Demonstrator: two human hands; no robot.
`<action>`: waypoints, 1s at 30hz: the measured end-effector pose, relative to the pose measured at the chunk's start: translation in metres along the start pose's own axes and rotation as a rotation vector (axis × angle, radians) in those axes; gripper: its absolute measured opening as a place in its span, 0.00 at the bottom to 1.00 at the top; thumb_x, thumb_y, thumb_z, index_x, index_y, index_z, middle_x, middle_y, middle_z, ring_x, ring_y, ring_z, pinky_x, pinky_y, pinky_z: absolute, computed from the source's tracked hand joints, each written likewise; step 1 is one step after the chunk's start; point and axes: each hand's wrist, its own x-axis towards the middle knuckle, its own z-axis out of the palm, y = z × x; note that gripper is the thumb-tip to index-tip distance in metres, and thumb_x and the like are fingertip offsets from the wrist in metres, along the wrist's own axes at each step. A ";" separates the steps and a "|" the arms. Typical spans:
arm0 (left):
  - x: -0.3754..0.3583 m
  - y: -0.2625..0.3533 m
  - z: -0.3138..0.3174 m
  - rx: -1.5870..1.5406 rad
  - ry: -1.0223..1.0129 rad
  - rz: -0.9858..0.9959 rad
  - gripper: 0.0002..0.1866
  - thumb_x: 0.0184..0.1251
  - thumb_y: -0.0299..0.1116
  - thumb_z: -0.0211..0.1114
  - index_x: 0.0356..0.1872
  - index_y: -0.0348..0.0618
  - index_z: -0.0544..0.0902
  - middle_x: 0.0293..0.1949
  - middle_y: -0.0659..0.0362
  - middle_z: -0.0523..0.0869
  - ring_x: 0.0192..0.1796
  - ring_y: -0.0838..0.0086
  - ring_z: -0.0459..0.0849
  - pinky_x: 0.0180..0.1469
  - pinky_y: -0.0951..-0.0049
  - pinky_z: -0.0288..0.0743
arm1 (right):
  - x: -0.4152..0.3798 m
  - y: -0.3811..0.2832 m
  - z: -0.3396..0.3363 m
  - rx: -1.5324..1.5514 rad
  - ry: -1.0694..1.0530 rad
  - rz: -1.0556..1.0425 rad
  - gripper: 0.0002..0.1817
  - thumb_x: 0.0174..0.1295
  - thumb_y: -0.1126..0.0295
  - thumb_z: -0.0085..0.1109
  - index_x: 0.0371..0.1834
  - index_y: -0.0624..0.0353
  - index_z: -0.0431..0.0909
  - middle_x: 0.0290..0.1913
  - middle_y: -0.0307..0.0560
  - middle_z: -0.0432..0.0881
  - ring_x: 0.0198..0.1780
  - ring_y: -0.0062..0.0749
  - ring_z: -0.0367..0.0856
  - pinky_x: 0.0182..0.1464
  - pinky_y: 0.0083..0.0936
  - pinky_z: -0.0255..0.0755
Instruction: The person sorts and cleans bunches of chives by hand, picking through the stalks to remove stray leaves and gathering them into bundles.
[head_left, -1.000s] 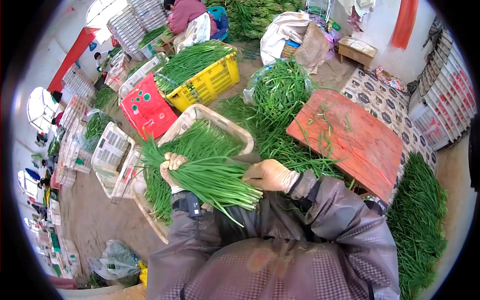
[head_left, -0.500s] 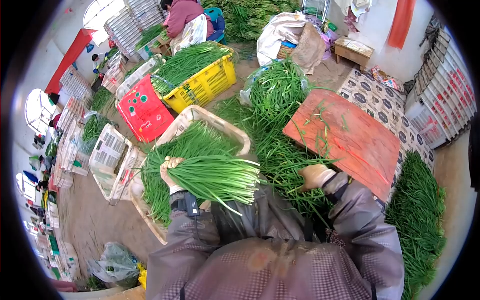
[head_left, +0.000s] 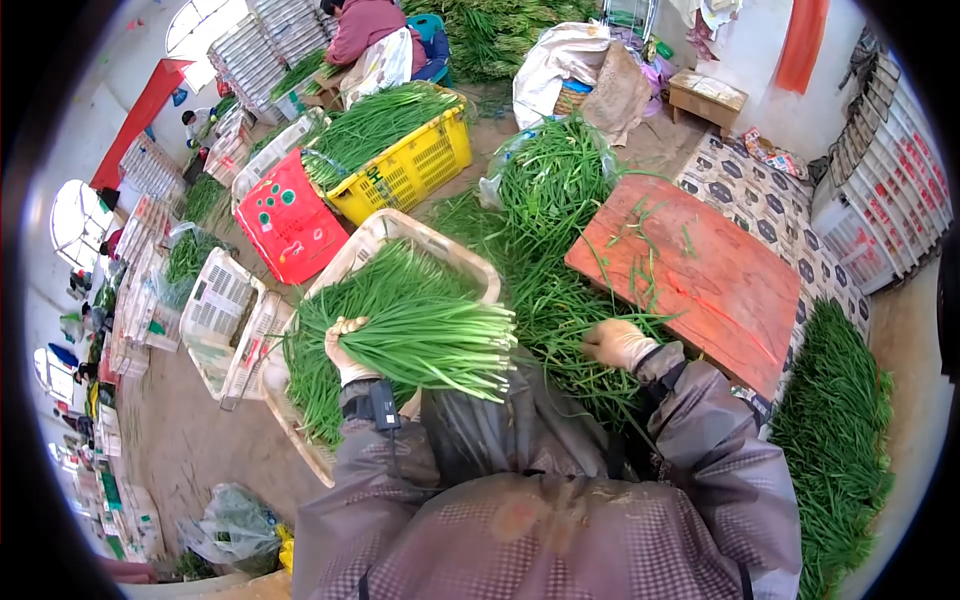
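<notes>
Left hand (head_left: 345, 345) clenched round green bundle (head_left: 440, 346), right hand (head_left: 617, 344), earlier against it, now among loose greens (head_left: 565, 350), grip unclear

left hand (head_left: 347, 347): closed round bunch of green stalks (head_left: 435, 345), left of table (head_left: 710, 290) | right hand (head_left: 616, 345): at loose greens (head_left: 560, 312) just off table's left edge, grip unclear | white crate (head_left: 445, 248): left of table | yellow crate (head_left: 420, 165): beyond table, leftward | stacked crates (head_left: 885, 180): right of table | green scraps (head_left: 650, 272): on table

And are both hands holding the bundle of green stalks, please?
No, the left hand holds the bundle, while the right hand is at the loose greens.
</notes>
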 end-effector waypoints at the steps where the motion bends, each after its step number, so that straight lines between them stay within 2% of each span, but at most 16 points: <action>1: 0.003 0.001 -0.009 0.004 0.016 -0.002 0.04 0.54 0.28 0.59 0.24 0.40 0.77 0.19 0.62 0.76 0.26 0.73 0.74 0.43 0.66 0.72 | 0.000 0.016 0.008 -0.141 -0.151 0.140 0.14 0.57 0.59 0.60 0.36 0.58 0.85 0.39 0.50 0.87 0.42 0.46 0.85 0.45 0.39 0.77; 2: 0.006 0.000 -0.014 0.008 0.031 -0.005 0.04 0.54 0.28 0.59 0.23 0.40 0.77 0.19 0.62 0.76 0.26 0.73 0.74 0.43 0.66 0.73 | -0.001 0.026 0.014 -0.282 -0.301 0.281 0.17 0.57 0.56 0.60 0.38 0.58 0.85 0.42 0.52 0.87 0.46 0.49 0.85 0.48 0.40 0.77; 5: 0.002 -0.006 -0.004 0.025 0.122 0.008 0.04 0.51 0.27 0.57 0.20 0.41 0.76 0.17 0.61 0.75 0.24 0.71 0.73 0.42 0.65 0.73 | -0.004 0.002 0.007 -0.131 -0.308 0.117 0.25 0.54 0.53 0.63 0.52 0.56 0.82 0.47 0.56 0.85 0.52 0.51 0.83 0.52 0.40 0.76; 6: 0.002 -0.007 -0.003 0.044 0.136 0.015 0.04 0.51 0.27 0.56 0.20 0.42 0.75 0.17 0.61 0.75 0.24 0.70 0.73 0.42 0.65 0.74 | -0.003 -0.014 0.006 0.119 -0.167 -0.005 0.41 0.52 0.48 0.66 0.67 0.59 0.69 0.57 0.59 0.81 0.58 0.52 0.79 0.59 0.39 0.72; 7: 0.004 -0.009 -0.004 0.060 0.184 0.015 0.04 0.49 0.26 0.54 0.18 0.43 0.74 0.17 0.59 0.75 0.23 0.69 0.73 0.42 0.65 0.74 | 0.005 -0.026 0.016 0.408 -0.006 -0.210 0.49 0.52 0.47 0.68 0.73 0.64 0.59 0.62 0.59 0.77 0.63 0.49 0.75 0.64 0.37 0.68; 8: 0.004 -0.011 -0.002 0.075 0.216 0.019 0.04 0.48 0.27 0.54 0.17 0.43 0.73 0.17 0.58 0.74 0.24 0.68 0.73 0.42 0.65 0.74 | 0.005 -0.056 0.004 0.695 -0.037 -0.209 0.49 0.55 0.50 0.68 0.73 0.68 0.56 0.64 0.58 0.75 0.66 0.44 0.73 0.66 0.33 0.64; 9: 0.002 -0.013 0.003 0.090 0.247 0.024 0.04 0.48 0.27 0.53 0.17 0.43 0.73 0.17 0.58 0.74 0.24 0.68 0.73 0.42 0.64 0.74 | 0.014 -0.067 0.012 0.809 0.018 -0.248 0.40 0.58 0.56 0.67 0.69 0.67 0.64 0.57 0.55 0.80 0.54 0.37 0.80 0.58 0.29 0.72; 10: 0.001 -0.014 0.009 0.105 0.277 0.030 0.04 0.47 0.27 0.53 0.17 0.43 0.72 0.17 0.57 0.74 0.24 0.67 0.73 0.42 0.64 0.74 | 0.016 -0.086 0.000 0.941 -0.168 -0.034 0.23 0.62 0.59 0.63 0.54 0.64 0.77 0.42 0.47 0.84 0.39 0.27 0.81 0.44 0.24 0.75; 12: 0.001 -0.015 0.010 0.141 0.318 0.019 0.05 0.48 0.28 0.52 0.16 0.44 0.71 0.17 0.57 0.73 0.25 0.65 0.73 0.43 0.62 0.74 | 0.025 -0.085 0.007 0.901 -0.170 -0.089 0.12 0.65 0.62 0.59 0.38 0.61 0.82 0.30 0.39 0.82 0.29 0.20 0.75 0.35 0.21 0.73; 14: 0.004 -0.017 -0.003 0.192 0.369 0.029 0.05 0.48 0.28 0.52 0.16 0.44 0.71 0.17 0.57 0.73 0.25 0.65 0.73 0.43 0.61 0.74 | 0.024 -0.076 0.007 0.926 -0.063 -0.078 0.12 0.66 0.63 0.56 0.32 0.58 0.84 0.27 0.35 0.81 0.29 0.20 0.75 0.35 0.21 0.72; 15: -0.002 -0.022 0.008 0.220 0.361 0.025 0.06 0.49 0.28 0.52 0.16 0.44 0.71 0.17 0.56 0.73 0.25 0.64 0.73 0.44 0.60 0.74 | 0.026 -0.069 0.004 0.921 -0.137 -0.034 0.11 0.66 0.63 0.55 0.33 0.57 0.84 0.29 0.35 0.81 0.29 0.20 0.74 0.35 0.21 0.71; 19: 0.001 -0.026 0.005 0.159 0.415 -0.010 0.07 0.51 0.28 0.51 0.17 0.44 0.70 0.18 0.57 0.72 0.26 0.64 0.72 0.46 0.60 0.75 | 0.020 -0.037 0.008 1.043 -0.060 0.084 0.14 0.64 0.61 0.55 0.27 0.58 0.83 0.22 0.35 0.78 0.22 0.17 0.69 0.25 0.20 0.65; 22: 0.001 -0.024 0.005 0.126 0.463 -0.011 0.07 0.53 0.28 0.51 0.17 0.44 0.69 0.19 0.57 0.73 0.26 0.64 0.71 0.47 0.59 0.75 | 0.012 -0.018 0.004 0.855 -0.137 0.211 0.12 0.64 0.63 0.56 0.30 0.58 0.84 0.23 0.35 0.81 0.22 0.18 0.73 0.26 0.21 0.70; 26: 0.001 -0.028 0.005 0.133 0.513 -0.046 0.07 0.54 0.29 0.51 0.18 0.45 0.70 0.20 0.58 0.74 0.27 0.63 0.73 0.48 0.58 0.76 | 0.013 -0.034 0.020 0.788 -0.219 0.010 0.20 0.64 0.61 0.57 0.56 0.58 0.80 0.43 0.46 0.85 0.41 0.30 0.83 0.46 0.27 0.77; 28: 0.001 -0.028 0.003 0.157 0.549 -0.058 0.07 0.55 0.29 0.52 0.19 0.45 0.71 0.21 0.58 0.75 0.27 0.64 0.75 0.49 0.57 0.77 | 0.015 -0.045 0.022 0.611 -0.200 -0.152 0.34 0.64 0.55 0.57 0.70 0.60 0.64 0.63 0.59 0.75 0.65 0.45 0.73 0.67 0.32 0.64; 30: 0.000 -0.028 0.002 0.176 0.597 -0.074 0.07 0.55 0.29 0.52 0.19 0.45 0.71 0.22 0.59 0.76 0.28 0.64 0.77 0.48 0.57 0.78 | 0.016 -0.055 0.025 0.589 -0.183 -0.190 0.41 0.64 0.53 0.58 0.74 0.62 0.55 0.71 0.64 0.64 0.71 0.48 0.65 0.72 0.33 0.57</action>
